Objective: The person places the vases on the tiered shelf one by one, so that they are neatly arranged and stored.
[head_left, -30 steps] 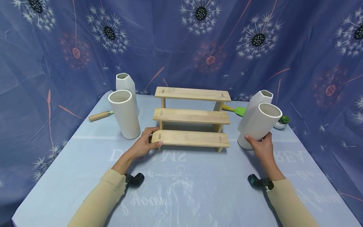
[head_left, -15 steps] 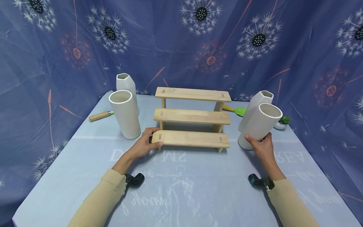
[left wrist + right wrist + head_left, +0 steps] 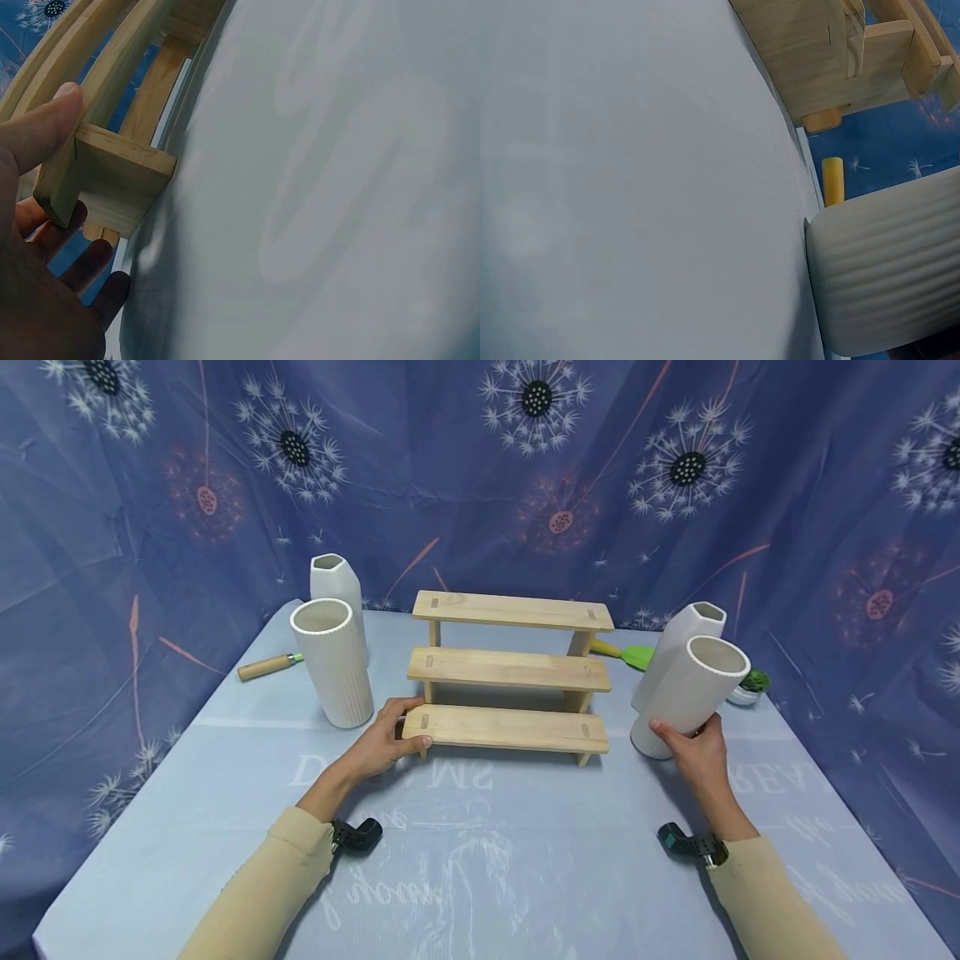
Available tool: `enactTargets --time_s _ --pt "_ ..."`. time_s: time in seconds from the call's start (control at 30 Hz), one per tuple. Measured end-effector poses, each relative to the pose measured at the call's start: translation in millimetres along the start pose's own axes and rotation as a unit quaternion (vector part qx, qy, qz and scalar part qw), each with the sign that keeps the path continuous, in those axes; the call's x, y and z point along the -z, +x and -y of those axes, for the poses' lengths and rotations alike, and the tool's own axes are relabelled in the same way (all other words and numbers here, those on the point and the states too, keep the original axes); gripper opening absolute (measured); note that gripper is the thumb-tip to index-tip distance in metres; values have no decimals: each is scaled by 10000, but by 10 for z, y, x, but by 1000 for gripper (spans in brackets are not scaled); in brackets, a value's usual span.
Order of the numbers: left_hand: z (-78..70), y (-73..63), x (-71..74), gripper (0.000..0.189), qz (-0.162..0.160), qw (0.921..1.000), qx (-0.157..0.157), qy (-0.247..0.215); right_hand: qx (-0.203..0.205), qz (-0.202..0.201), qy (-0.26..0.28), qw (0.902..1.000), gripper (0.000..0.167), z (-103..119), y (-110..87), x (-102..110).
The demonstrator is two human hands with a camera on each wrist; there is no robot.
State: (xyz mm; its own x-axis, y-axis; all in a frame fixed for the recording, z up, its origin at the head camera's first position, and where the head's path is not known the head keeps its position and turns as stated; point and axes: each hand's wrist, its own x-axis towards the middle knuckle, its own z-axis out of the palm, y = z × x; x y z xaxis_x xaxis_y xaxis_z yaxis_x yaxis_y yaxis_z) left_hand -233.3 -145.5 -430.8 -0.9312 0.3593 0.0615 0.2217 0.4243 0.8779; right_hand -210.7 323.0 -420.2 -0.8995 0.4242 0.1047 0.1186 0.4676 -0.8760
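Observation:
A three-tier wooden display stand (image 3: 504, 727) stands mid-table. My left hand (image 3: 377, 742) grips the left end of its lowest shelf. In the left wrist view the thumb (image 3: 49, 127) presses on the shelf's face, while fingers reach behind its end. On the right, a ribbed white cylindrical vase (image 3: 692, 681) has my right hand (image 3: 697, 753) round its lower part, thumb on the near side. The vase's base is at the tabletop; most of the right fingers are hidden behind it. The right wrist view shows the vase's ribbed side (image 3: 892, 262) near the stand's end.
Close behind the held vase is a faceted white vase (image 3: 666, 643), with a small potted plant (image 3: 750, 685) to its right. A green tool with a yellow handle (image 3: 606, 647) lies behind. Two more white vases, one ribbed (image 3: 333, 668), stand left, near a wooden-handled tool (image 3: 262, 667).

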Motion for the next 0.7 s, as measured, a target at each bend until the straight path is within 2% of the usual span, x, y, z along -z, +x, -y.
enactTargets --time_s 0.03,0.27,0.7 --pt "-3 0 -1 70 1 10000 -14 1 2 2 15 10000 89 3 -4 -1" --pt "-385 -130 38 66 129 9999 31 -70 -24 59 12 10000 90 1 -22 25" --pt "-413 -154 37 66 115 9999 26 -112 -56 27 10 10000 91 2 -100 76"
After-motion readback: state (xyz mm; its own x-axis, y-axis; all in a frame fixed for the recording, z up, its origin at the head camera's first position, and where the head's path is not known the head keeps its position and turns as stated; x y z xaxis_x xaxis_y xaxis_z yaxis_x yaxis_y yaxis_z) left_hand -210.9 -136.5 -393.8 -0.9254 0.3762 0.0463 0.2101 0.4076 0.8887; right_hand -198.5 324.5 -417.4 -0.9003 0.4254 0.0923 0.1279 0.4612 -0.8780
